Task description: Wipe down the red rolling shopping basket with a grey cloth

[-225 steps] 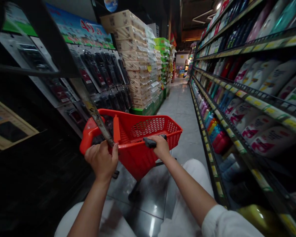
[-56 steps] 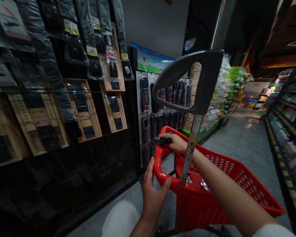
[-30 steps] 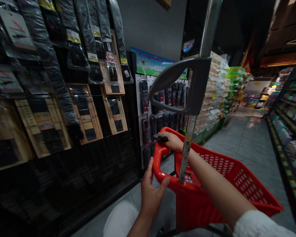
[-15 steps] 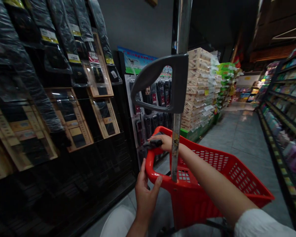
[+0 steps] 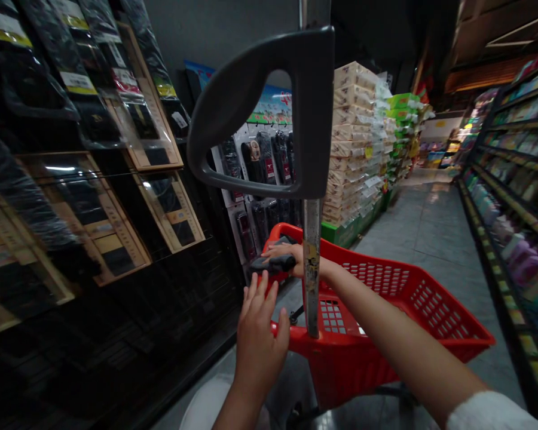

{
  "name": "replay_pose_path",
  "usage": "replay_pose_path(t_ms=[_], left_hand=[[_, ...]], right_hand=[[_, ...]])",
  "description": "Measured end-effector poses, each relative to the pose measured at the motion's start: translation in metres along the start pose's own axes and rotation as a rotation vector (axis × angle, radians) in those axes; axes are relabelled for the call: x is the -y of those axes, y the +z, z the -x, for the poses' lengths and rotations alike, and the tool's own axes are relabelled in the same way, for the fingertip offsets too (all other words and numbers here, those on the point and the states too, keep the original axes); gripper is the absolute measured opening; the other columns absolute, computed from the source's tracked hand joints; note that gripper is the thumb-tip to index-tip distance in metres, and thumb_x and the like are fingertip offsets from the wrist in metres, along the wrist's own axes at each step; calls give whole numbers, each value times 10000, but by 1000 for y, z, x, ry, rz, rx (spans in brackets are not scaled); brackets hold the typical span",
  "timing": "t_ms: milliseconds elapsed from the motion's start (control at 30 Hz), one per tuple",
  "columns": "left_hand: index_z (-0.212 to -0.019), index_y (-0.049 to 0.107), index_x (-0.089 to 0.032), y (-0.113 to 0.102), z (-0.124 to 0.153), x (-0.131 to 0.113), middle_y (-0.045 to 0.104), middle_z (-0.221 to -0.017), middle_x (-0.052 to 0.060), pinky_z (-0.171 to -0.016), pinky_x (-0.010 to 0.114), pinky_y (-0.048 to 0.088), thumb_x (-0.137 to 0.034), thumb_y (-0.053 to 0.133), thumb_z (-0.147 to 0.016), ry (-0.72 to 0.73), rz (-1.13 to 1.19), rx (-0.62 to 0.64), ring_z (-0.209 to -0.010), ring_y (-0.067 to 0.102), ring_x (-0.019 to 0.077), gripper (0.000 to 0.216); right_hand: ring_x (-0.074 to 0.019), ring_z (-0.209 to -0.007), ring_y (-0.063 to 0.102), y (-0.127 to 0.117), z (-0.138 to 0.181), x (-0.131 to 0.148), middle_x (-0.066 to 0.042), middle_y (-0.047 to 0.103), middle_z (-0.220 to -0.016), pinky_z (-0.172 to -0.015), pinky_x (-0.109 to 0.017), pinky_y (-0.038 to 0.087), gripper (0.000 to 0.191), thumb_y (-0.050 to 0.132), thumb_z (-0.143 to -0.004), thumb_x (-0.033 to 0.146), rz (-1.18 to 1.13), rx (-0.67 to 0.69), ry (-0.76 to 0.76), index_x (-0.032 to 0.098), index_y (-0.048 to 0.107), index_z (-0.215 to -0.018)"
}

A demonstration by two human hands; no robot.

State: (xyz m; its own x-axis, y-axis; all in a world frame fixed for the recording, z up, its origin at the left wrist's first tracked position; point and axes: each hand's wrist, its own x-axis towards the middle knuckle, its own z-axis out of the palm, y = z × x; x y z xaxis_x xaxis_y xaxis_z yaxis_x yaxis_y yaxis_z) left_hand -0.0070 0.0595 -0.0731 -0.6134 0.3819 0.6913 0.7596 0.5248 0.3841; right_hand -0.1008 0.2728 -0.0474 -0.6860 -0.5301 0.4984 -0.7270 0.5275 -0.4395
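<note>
A red plastic shopping cart basket (image 5: 341,364) stands in front of me, with a red looped handle (image 5: 281,229) on its near left side. My right hand (image 5: 292,255) reaches across the basket, behind the metal pole, and presses a dark grey cloth (image 5: 273,264) on the handle; its fingers are partly covered. Fingers spread, my left hand (image 5: 260,334) lies over the near bend of the handle, its fingertips close to the cloth. Whether that palm touches the plastic, I cannot tell. A grey looped plastic grip (image 5: 320,119) sits higher up on the metal pole (image 5: 312,269).
Boxed and plastic-wrapped dark goods (image 5: 170,209) hang on the black wall at left. Behind the cart are packaged items on a display rack (image 5: 269,161) and tall stacks of boxes (image 5: 352,143). A tiled aisle (image 5: 430,221) runs past shelves of bottles (image 5: 520,251).
My left hand has moved up from beside the handle onto its near bend, fingers now spread. The right hand stays at the cloth. The grey grip looks larger and closer.
</note>
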Motion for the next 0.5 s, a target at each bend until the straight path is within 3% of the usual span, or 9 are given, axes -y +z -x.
replay_pose_path(t_ms=[100, 200, 333, 400, 500], left_hand=[[-1275, 611, -192, -2, -2, 0, 554, -1411, 107, -1124, 607, 357, -163, 429, -886, 82, -72, 18, -1380, 434, 290, 431], [-1227, 641, -201, -5, 1, -2, 580, -1381, 113, -1085, 616, 403, -155, 418, -888, 118, -107, 10, -1311, 518, 283, 409], [-1198, 653, -230, -5, 5, -3, 596, -1365, 99, -1060, 610, 435, -138, 420, -885, 150, -102, -22, -1286, 544, 269, 401], [-1202, 648, -235, -3, 7, -2, 596, -1366, 95, -1054, 605, 444, -130, 428, -879, 151, -92, -45, -1283, 546, 266, 405], [-1216, 638, -229, 1, 8, 3, 602, -1359, 95, -1046, 583, 462, -120, 434, -870, 149, -87, -73, -1279, 549, 262, 417]], right_hand=[[-233, -1126, 631, -2, -17, -10, -81, 693, -1209, -1004, -368, 457, 395, 622, -785, 174, 25, -64, 158, 182, 677, -1176], [-201, -941, 674, -7, -45, -27, -56, 747, -1001, -850, -280, 506, 235, 635, -787, 174, 60, -71, 360, 139, 729, -999], [-198, -842, 682, -17, -68, -47, -43, 754, -856, -764, -252, 511, 146, 681, -761, 190, 112, -86, 458, 132, 741, -881], [-225, -885, 692, -21, -68, -54, -58, 763, -897, -806, -282, 518, 189, 698, -746, 185, 155, -119, 494, 157, 747, -926], [-257, -1062, 668, -24, -56, -62, -68, 738, -1120, -948, -341, 493, 378, 683, -751, 154, 228, -186, 553, 221, 709, -1121]])
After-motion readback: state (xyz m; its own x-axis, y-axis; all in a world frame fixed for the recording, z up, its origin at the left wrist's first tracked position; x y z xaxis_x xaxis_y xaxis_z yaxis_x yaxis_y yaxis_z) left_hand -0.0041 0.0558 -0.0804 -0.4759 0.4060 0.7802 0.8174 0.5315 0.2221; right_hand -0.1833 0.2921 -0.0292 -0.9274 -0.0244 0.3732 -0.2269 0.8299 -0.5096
